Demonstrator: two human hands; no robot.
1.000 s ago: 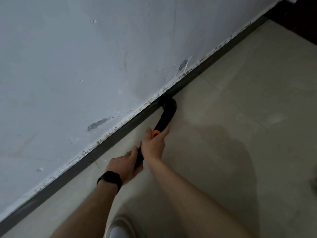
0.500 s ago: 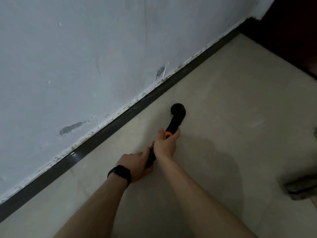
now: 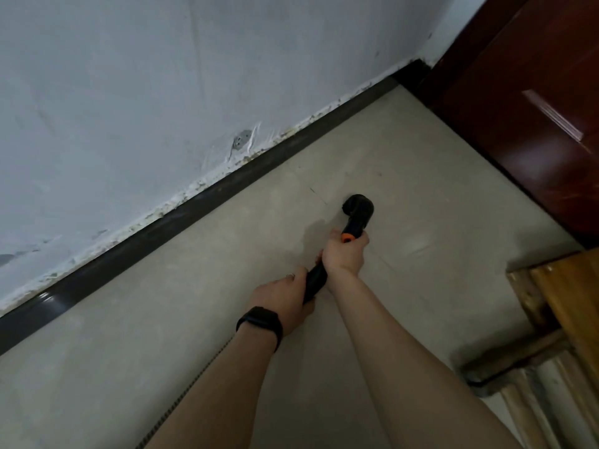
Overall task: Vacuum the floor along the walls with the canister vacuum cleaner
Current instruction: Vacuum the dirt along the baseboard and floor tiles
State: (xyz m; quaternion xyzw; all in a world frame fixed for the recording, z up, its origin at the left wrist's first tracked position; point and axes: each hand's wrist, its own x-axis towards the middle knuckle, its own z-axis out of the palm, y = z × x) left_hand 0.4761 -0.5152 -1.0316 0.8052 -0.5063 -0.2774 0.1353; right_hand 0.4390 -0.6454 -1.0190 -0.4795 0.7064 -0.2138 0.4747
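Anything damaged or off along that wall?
Yes: a grey chipped patch in the white wall just above the dark baseboard, and flaking paint along the baseboard's top edge. The vacuum nozzle sits off the wall.

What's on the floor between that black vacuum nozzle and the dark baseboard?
Nothing but bare beige floor with a faint thin line on it; the head view shows the nozzle standing clear of the baseboard.

Dim, soft light; faint shadow on the floor (image 3: 324,176); wide-angle bending at edges.
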